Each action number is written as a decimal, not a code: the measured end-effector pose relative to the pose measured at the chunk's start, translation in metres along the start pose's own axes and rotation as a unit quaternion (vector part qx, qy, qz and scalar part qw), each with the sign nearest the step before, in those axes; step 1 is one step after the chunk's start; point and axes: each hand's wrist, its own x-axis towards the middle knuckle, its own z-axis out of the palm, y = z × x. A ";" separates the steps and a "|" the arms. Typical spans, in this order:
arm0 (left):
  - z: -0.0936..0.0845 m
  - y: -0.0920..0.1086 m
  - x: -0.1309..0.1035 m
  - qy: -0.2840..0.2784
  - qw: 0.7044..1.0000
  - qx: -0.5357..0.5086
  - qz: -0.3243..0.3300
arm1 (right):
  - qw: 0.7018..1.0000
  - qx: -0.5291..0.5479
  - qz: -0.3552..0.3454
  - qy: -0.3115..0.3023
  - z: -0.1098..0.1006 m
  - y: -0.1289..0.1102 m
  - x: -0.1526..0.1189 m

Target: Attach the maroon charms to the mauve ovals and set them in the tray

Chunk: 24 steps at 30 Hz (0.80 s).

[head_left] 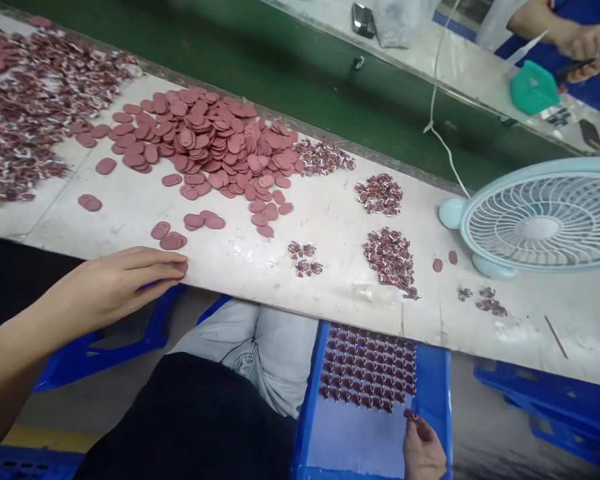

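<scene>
My left hand (125, 283) reaches over the table's front edge with its fingers stretched out. Its fingertips touch a reddish oval disc (181, 267), partly covered by them; the thumb is hidden. Low on the right, my right hand (423, 448) pinches a small dark-red piece (411, 415) between thumb and finger. That hand is over a blue tray (433, 380), just below rows of similar dark-red pieces (367, 367) on a pale sheet (355, 437). A few loose oval discs (173, 241) lie just beyond my left fingertips.
A large heap of oval discs (215, 140) covers the middle of the table (240, 260). Small brownish-red pieces lie in a wide pile (25, 107) at left and smaller piles (390, 260) at right. A light-blue fan (540, 227) stands right. Across the gap, another person's hands (583, 50) work near a green container (533, 90).
</scene>
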 end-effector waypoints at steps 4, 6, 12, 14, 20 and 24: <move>-0.005 0.009 0.009 0.007 0.993 -0.105 -0.053 | 0.998 -0.057 0.010 0.013 0.012 0.032 0.022; -0.005 0.018 0.011 0.008 0.979 -0.178 -0.096 | 0.997 -0.070 -0.002 0.013 0.015 0.039 0.029; 0.015 0.039 0.012 -0.028 0.890 -0.436 -0.129 | 0.994 -0.105 -0.018 0.019 0.031 0.046 0.048; 0.025 0.046 0.013 -0.067 0.854 -0.499 -0.128 | 0.994 -0.106 -0.018 0.027 0.037 0.047 0.051; 0.040 0.061 0.017 -0.092 0.787 -0.596 -0.132 | 0.998 -0.047 -0.006 0.045 0.032 0.027 0.045; 0.048 0.063 0.015 -0.093 0.715 -0.674 -0.164 | 0.992 0.090 0.018 0.088 0.019 -0.025 0.023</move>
